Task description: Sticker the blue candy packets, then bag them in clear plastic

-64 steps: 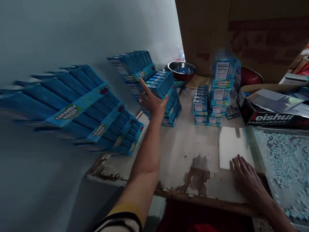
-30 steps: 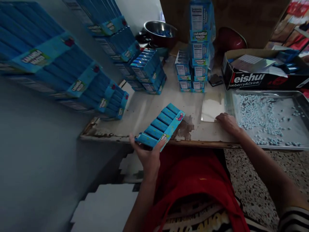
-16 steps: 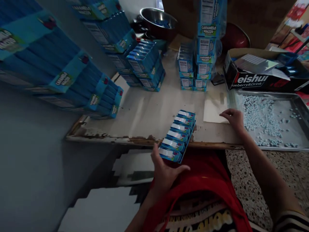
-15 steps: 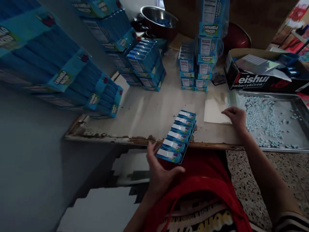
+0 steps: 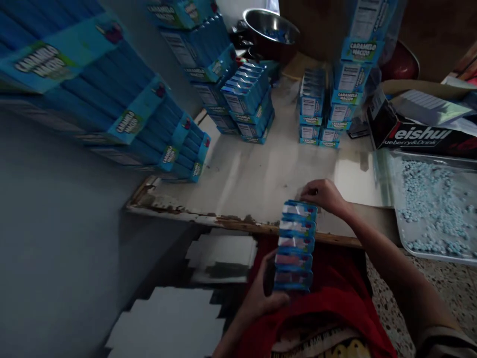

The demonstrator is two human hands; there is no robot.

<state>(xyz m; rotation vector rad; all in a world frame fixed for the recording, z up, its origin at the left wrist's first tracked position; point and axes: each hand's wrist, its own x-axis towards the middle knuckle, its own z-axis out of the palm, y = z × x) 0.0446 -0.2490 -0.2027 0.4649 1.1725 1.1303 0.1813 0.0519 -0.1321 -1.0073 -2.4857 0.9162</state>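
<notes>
A display box of blue candy packs (image 5: 294, 243) is tilted over the front edge of the table, its packs lined up in a row. My left hand (image 5: 263, 293) grips this box at its near left end, thumb at the bottom and fingers partly hidden behind it. At the far end of the box, my right hand (image 5: 324, 195) has its fingertips pinched together close to the last pack. Whatever lies between those fingertips is too small to make out. A pale sheet (image 5: 354, 179) lies on the table to the right of my right hand.
Stacked blue candy boxes stand at left (image 5: 134, 119), mid-left (image 5: 249, 104) and back centre (image 5: 346, 94). A metal tray (image 5: 404, 233) of small light-blue candies sits at right, below a black carton (image 5: 421, 134). A steel bowl (image 5: 257, 25) is behind. The table edge (image 5: 208, 219) is chipped.
My right hand has moved left from the pale sheet to the far end of the candy box. The box has turned more upright in view and come lower, with my left hand closing on it.
</notes>
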